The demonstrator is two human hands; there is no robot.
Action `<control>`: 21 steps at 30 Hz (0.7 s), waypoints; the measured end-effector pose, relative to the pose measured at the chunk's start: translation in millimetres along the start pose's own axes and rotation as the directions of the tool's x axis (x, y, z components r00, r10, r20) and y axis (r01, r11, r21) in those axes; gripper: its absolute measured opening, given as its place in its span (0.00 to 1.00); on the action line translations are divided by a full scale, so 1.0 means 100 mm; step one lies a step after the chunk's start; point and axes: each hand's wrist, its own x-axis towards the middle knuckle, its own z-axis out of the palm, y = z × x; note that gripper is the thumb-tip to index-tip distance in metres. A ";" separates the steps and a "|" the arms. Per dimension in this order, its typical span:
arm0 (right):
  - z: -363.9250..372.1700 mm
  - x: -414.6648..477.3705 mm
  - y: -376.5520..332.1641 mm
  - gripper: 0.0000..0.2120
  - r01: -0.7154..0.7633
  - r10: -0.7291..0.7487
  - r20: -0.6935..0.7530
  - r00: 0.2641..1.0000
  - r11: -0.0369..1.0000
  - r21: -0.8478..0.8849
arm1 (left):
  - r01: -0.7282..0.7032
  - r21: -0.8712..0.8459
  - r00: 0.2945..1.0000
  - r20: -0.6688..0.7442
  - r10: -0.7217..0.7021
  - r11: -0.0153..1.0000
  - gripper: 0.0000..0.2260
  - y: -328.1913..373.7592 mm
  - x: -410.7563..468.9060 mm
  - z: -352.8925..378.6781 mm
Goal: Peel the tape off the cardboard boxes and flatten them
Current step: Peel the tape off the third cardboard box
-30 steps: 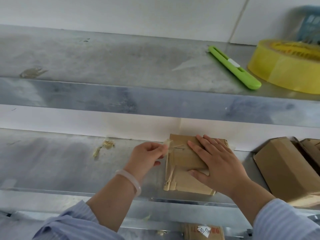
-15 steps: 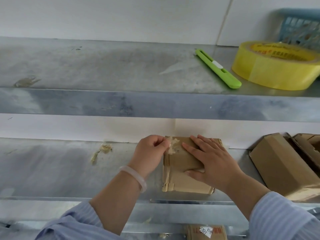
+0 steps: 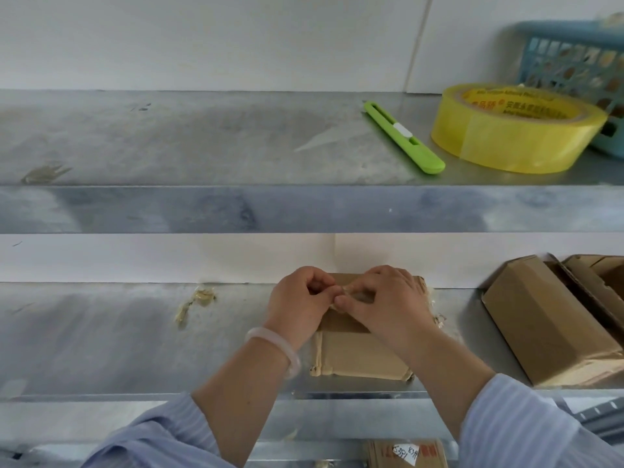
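Lower shelf (image 3: 101, 339) open leftward; boxes (image 3: 540, 325) block right; upper shelf (image 3: 236, 207) overhead

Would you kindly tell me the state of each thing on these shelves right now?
Cardboard box: lying flat on the lower shelf.
Tape strip: partly lifted, pinched by left hand and right hand.
Box at right: not flattened, tilted.
Tape roll: lying flat, upper shelf.
Green knife: lying untouched.
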 end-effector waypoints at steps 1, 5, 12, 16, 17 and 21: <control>0.01 -0.01 -0.02 0.11 0.007 -0.007 -0.004 1.000 1.000 -0.005 | -0.024 0.053 1.000 -0.002 0.024 0.998 0.05 0.00 0.00 0.00; 0.00 -0.02 -0.03 0.07 0.023 -0.022 -0.032 0.999 1.000 0.020 | -0.220 0.237 0.975 0.064 0.211 0.946 0.07 -0.07 -0.01 -0.11; -0.11 0.00 0.10 0.07 -0.048 0.073 -0.123 0.990 0.980 0.194 | -0.393 0.435 0.919 0.185 0.347 0.810 0.15 -0.13 -0.05 -0.16; -0.19 -0.02 0.15 0.10 0.032 -0.011 -0.224 0.974 0.995 0.090 | -0.371 0.434 0.929 0.173 0.329 0.821 0.14 -0.12 -0.08 -0.17; -0.16 -0.03 0.13 0.08 0.099 -0.097 -0.211 0.973 0.995 -0.003 | -0.384 0.465 0.923 0.169 0.345 0.798 0.14 -0.11 -0.09 -0.16; -0.01 -0.04 0.00 0.08 0.237 -0.264 -0.099 0.959 0.946 -0.223 | -0.406 0.552 0.911 0.188 0.366 0.729 0.14 -0.07 -0.13 -0.11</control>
